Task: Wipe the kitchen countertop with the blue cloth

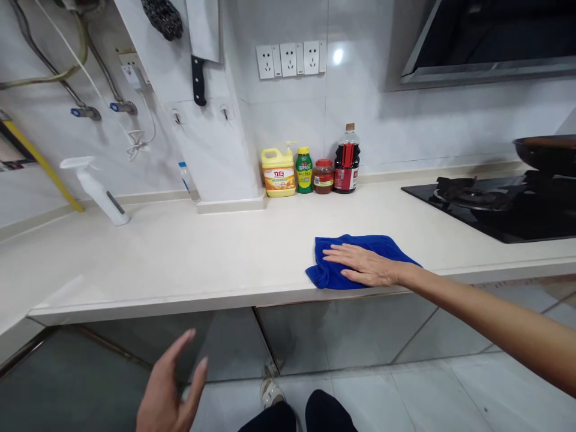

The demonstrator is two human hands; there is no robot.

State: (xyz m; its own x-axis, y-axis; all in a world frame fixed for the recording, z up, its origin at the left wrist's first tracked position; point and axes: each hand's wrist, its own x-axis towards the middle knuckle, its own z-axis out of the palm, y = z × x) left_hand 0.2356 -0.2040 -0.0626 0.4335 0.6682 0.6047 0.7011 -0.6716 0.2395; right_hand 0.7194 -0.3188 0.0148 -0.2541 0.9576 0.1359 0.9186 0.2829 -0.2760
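My right hand [364, 265] lies flat on a blue cloth [382, 245], fingers stretched out and pressing it against the white countertop [216, 252]. The cloth is spread near the counter's front edge, with a bunched corner at its left. In front of the cabinets, below the counter edge, my left hand [168, 390] hangs in the air with thumb and finger apart. It holds nothing, and its lower part is cut off by the frame.
Along the wall stand a yellow detergent jug [279, 174], a green bottle [304, 171], a red-lidded jar [323, 177] and a dark sauce bottle [347, 161]. A white spray bottle [99, 192] leans at left. A gas stove [486, 201] is at right. A cleaver [202, 54] hangs on the pillar.
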